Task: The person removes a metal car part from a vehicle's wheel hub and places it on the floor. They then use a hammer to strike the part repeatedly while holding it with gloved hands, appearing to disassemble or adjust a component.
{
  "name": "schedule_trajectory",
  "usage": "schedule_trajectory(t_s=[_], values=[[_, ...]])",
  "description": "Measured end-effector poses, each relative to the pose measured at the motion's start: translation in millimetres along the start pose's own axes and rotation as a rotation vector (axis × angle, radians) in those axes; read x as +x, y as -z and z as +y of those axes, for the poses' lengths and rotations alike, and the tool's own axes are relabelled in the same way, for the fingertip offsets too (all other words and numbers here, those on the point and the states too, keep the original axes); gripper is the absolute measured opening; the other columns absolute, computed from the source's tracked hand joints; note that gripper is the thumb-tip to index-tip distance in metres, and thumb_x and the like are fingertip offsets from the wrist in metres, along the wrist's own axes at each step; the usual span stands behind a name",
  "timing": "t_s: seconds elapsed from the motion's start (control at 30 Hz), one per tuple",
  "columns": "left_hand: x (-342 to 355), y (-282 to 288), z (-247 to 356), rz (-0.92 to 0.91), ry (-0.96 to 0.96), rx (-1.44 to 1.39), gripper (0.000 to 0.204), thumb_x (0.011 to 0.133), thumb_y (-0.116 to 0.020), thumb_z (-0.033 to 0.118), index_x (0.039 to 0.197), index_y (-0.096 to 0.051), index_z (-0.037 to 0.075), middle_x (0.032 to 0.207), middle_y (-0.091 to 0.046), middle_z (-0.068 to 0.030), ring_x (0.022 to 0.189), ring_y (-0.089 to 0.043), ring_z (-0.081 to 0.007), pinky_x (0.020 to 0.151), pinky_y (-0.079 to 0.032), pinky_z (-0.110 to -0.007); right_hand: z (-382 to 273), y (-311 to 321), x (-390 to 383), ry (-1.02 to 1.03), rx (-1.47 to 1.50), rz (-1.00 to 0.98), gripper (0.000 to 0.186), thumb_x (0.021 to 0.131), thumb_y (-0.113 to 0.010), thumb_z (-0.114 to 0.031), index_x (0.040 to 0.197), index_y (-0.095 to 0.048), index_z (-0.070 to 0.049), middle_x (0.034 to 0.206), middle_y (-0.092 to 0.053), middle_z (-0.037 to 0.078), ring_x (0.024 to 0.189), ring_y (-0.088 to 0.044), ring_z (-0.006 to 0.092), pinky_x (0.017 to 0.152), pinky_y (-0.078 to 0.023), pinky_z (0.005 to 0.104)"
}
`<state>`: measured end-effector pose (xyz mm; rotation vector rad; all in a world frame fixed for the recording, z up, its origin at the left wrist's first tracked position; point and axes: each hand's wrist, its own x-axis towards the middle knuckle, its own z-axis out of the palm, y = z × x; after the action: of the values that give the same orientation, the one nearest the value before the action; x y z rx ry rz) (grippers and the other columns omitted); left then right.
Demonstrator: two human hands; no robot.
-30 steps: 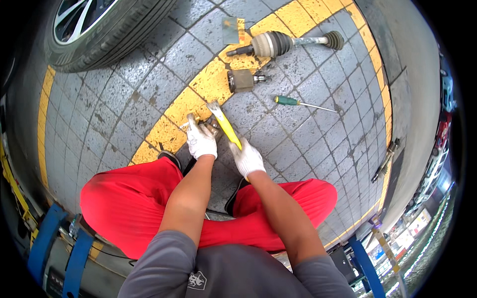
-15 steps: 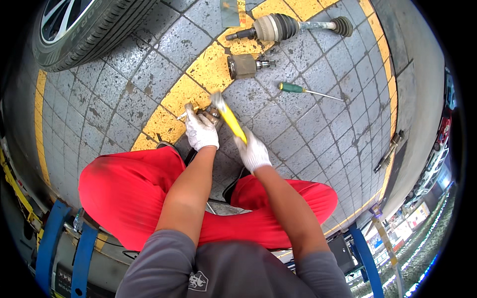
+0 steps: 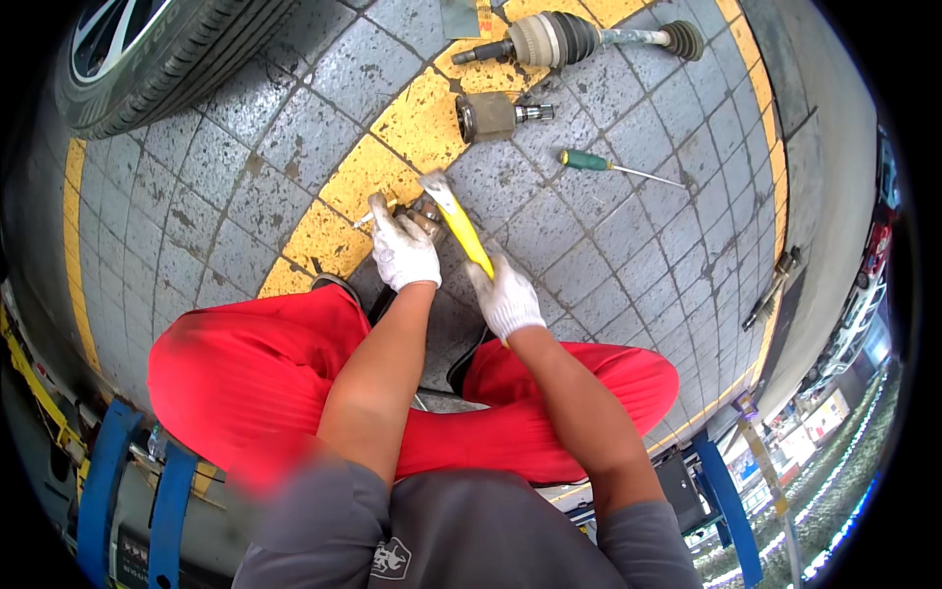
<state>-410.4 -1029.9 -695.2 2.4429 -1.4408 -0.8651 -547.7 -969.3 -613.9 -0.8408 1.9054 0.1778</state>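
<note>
Wearing a white glove, my right hand (image 3: 508, 294) is closed around the yellow handle (image 3: 462, 230) of a hammer. The hammer's worn metal head (image 3: 435, 184) is up and left of that hand, just beyond a brownish metal part (image 3: 429, 218) with rounded lobes. My left hand (image 3: 406, 252), also in a white glove, is curled against this part from the left, fingers bent around it. A slim pale piece (image 3: 366, 221) and a bit of yellow poke out by its fingertips; their kind is unclear. Whether hammer and part touch, I cannot tell.
Ahead on the grey tiled floor lie a drive shaft (image 3: 558, 40) with ribbed boots and a metal joint housing (image 3: 487, 118). A green-handled screwdriver (image 3: 587, 160) is to the right. A car wheel (image 3: 186, 69) occupies the far left. Rusty parts (image 3: 772, 288) lie at the right edge.
The whole view has shifted slightly. The hammer head has shifted a little against the brownish part, of which more shows now. Both hands keep their grips.
</note>
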Motion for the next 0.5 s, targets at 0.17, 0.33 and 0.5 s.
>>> schedule_trajectory(t_s=[0.17, 0.33, 0.5], values=[[-1.3, 12.0, 15.0, -0.078, 0.093, 0.015, 0.054, 0.102, -0.048, 0.02, 0.155, -0.04, 0.013, 0.136, -0.064, -0.0255, 0.115, -0.066, -0.0446, 0.096, -0.052, -0.051, -26.2, 5.9, 39.9, 0.124, 0.022, 0.1, 0.052, 0.102, -0.056, -0.056, 0.119, -0.062, -0.007, 0.101, -0.073, 0.029, 0.098, -0.069, 0.0487, 0.088, -0.054, 0.0585], [2.3, 15.4, 17.8, -0.089, 0.096, -0.01, 0.051, 0.101, -0.048, 0.018, 0.152, -0.043, 0.015, 0.132, -0.067, -0.0225, 0.111, -0.068, -0.0442, 0.093, -0.053, -0.052, -9.8, -0.8, 17.0, 0.066, -0.055, 0.071, 0.052, 0.102, -0.056, -0.056, 0.12, -0.063, -0.007, 0.103, -0.073, 0.029, 0.101, -0.069, 0.0482, 0.089, -0.055, 0.0574], [-1.0, 14.5, 18.3, -0.072, 0.135, -0.033, 0.052, 0.102, -0.049, 0.019, 0.153, -0.043, 0.015, 0.133, -0.067, -0.0212, 0.112, -0.069, -0.0416, 0.095, -0.053, -0.05, -23.8, 10.1, 40.1, 0.049, 0.002, 0.106, 0.054, 0.102, -0.056, -0.056, 0.12, -0.062, -0.006, 0.103, -0.072, 0.031, 0.101, -0.069, 0.0479, 0.09, -0.055, 0.0568]])
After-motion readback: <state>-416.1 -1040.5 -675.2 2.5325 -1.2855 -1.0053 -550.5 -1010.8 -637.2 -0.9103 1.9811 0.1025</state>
